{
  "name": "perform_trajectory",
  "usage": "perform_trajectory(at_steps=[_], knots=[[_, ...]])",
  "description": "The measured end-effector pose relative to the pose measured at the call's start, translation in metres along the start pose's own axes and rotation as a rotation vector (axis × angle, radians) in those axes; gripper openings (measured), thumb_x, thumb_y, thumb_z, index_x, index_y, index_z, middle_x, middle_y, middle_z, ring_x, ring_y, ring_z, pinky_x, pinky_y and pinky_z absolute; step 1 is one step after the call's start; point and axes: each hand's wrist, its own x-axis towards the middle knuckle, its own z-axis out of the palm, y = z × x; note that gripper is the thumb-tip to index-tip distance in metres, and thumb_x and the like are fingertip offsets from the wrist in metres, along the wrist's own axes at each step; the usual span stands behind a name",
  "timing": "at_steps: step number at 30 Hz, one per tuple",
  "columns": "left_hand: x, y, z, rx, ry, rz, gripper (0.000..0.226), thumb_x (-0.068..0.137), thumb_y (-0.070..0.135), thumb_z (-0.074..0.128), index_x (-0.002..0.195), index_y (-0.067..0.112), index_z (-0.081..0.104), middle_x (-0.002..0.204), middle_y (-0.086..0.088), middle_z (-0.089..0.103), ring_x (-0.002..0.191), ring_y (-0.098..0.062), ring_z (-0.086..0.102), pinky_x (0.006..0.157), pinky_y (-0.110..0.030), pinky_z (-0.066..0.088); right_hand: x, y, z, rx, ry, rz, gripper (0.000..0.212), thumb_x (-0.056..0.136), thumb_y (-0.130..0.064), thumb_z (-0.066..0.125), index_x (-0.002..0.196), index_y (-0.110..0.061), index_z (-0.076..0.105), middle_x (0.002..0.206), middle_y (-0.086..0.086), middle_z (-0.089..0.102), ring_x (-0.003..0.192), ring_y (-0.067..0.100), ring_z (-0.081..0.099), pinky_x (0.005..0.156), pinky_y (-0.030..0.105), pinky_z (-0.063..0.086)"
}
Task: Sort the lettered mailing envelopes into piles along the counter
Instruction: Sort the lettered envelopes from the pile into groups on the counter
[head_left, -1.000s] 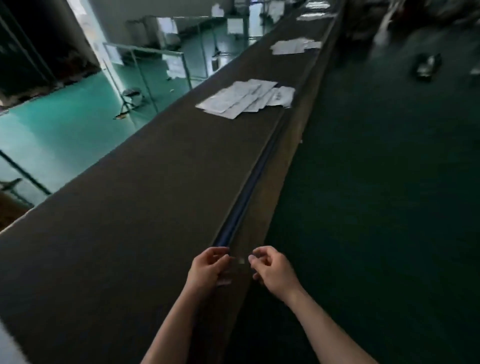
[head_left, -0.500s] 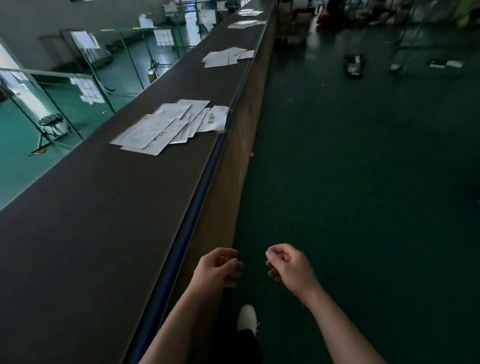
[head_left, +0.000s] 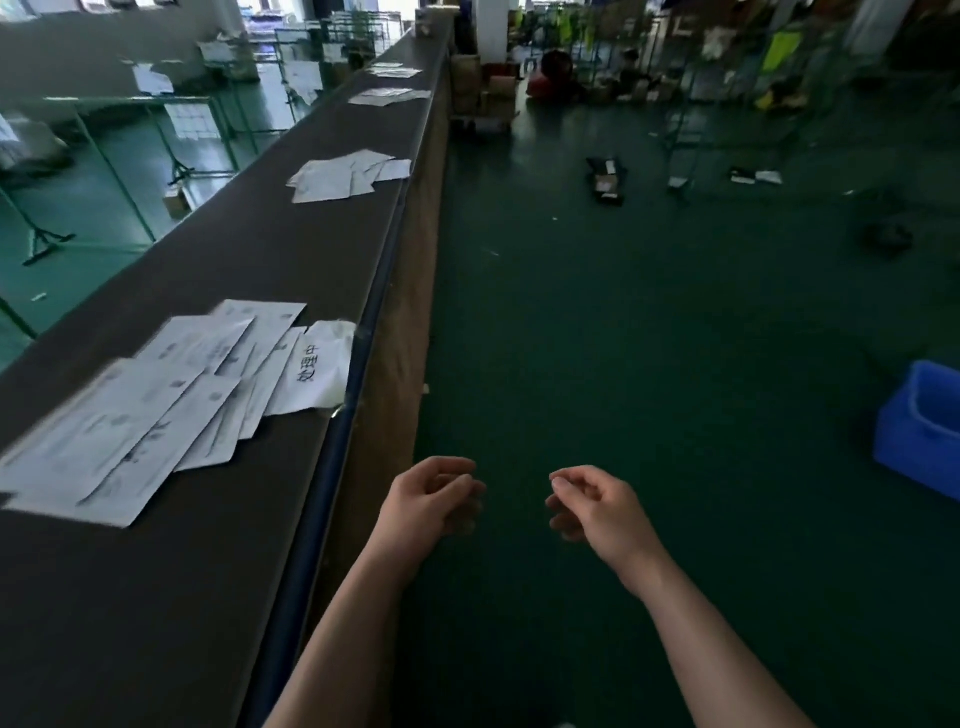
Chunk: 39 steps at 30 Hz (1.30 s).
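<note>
While you stand beside it, the long dark-topped bench (head_left: 171, 597) runs away from you on your left, its blue-edged rim nearest you, with the dark green floor (head_left: 649, 374) stretching off to your right. Four piles of white mailing envelopes lie along the bench: the nearest pile (head_left: 156, 410) is fanned out just ahead of your left arm, with a white sheet bearing dark handwritten characters (head_left: 316, 369) at its rim side; the second pile (head_left: 345, 175) lies well beyond it, and a third pile (head_left: 388, 96) and fourth pile (head_left: 397, 71) sit far off. A blue plastic bin (head_left: 922, 426) stands on the floor at your right. Your left hand (head_left: 426, 501) and right hand (head_left: 597, 506) hover over the floor, apart from each other and off the bench, fingers loosely curled and holding nothing.
</note>
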Motion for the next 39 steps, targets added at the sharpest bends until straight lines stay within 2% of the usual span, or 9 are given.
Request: perform_trajectory(at_steps=[7,10,13,17,21,24,29,36,39], knots=[[0.199,0.056,0.063,0.111,-0.046,-0.002,0.015,0.097,0.009,0.066,0.11,0.012,0.07,0.094,-0.008,0.078,0.084,-0.024,0.074,0.071,-0.039,0.059,0.189,-0.015,-0.055,0.095,0.082,0.042,0.011,0.103,-0.023,0.061,0.103,-0.018,0.071,0.089,0.006,0.076,0.078,0.021,0.074,0.074,0.036,0.06],[0.275,0.099,0.098,0.158,-0.06,-0.004,0.015,0.096,0.009,0.066,0.11,0.015,0.07,0.096,-0.006,0.078,0.087,-0.024,0.075,0.074,-0.042,0.062,0.27,-0.042,-0.082,0.089,0.119,0.044,0.012,0.103,-0.022,0.06,0.1,-0.017,0.07,0.089,0.007,0.075,0.075,0.018,0.071,0.073,0.035,0.059],[0.343,0.139,0.12,0.136,-0.083,0.016,0.016,0.097,0.008,0.065,0.111,0.014,0.069,0.096,-0.006,0.078,0.085,-0.022,0.075,0.071,-0.038,0.061,0.347,-0.077,-0.1,0.064,0.127,-0.002,0.012,0.102,-0.024,0.06,0.1,-0.02,0.071,0.087,0.003,0.075,0.075,0.016,0.072,0.071,0.033,0.058],[0.425,0.17,0.13,0.113,-0.036,0.014,0.016,0.097,0.007,0.064,0.111,0.013,0.069,0.094,-0.007,0.078,0.08,-0.019,0.075,0.07,-0.037,0.062,0.441,-0.12,-0.116,0.002,0.06,-0.081,0.015,0.102,-0.024,0.06,0.113,-0.027,0.069,0.089,-0.002,0.076,0.074,0.011,0.073,0.071,0.03,0.06],[0.518,0.187,0.135,0.099,-0.005,-0.009,0.016,0.097,0.006,0.064,0.112,0.012,0.069,0.093,-0.007,0.079,0.078,-0.02,0.074,0.073,-0.041,0.063,0.539,-0.146,-0.123,-0.059,0.022,-0.095,0.017,0.102,-0.024,0.061,0.117,-0.027,0.068,0.09,-0.002,0.075,0.075,0.008,0.072,0.07,0.026,0.059],[0.591,0.202,0.132,0.06,0.01,-0.004,0.016,0.097,0.006,0.063,0.111,0.012,0.069,0.094,-0.009,0.078,0.078,-0.019,0.074,0.074,-0.039,0.063,0.616,-0.155,-0.115,-0.039,0.009,-0.054,0.017,0.101,-0.021,0.061,0.116,-0.022,0.07,0.089,0.0,0.075,0.073,0.012,0.073,0.071,0.032,0.06],[0.742,0.248,0.123,0.029,0.057,-0.011,0.017,0.096,0.007,0.067,0.111,0.011,0.07,0.089,-0.004,0.078,0.076,-0.016,0.074,0.067,-0.03,0.061,0.76,-0.197,-0.091,0.005,-0.06,0.047,0.016,0.102,-0.017,0.062,0.116,-0.021,0.067,0.094,0.006,0.075,0.07,0.016,0.072,0.067,0.032,0.058],[0.927,0.373,0.14,-0.131,0.016,0.053,0.014,0.096,0.002,0.064,0.108,0.006,0.07,0.096,-0.013,0.077,0.08,-0.023,0.072,0.073,-0.038,0.061,0.946,-0.285,-0.146,0.044,0.103,0.063,0.02,0.1,-0.017,0.061,0.119,-0.023,0.064,0.102,0.009,0.074,0.072,0.016,0.07,0.07,0.034,0.058],[0.993,0.412,0.144,-0.115,-0.033,0.125,0.015,0.097,0.001,0.063,0.11,0.006,0.069,0.096,-0.013,0.076,0.079,-0.022,0.072,0.075,-0.041,0.06,1.019,-0.313,-0.151,0.076,0.098,0.047,0.018,0.1,-0.017,0.06,0.117,-0.022,0.065,0.102,0.007,0.074,0.074,0.017,0.07,0.073,0.035,0.059]])
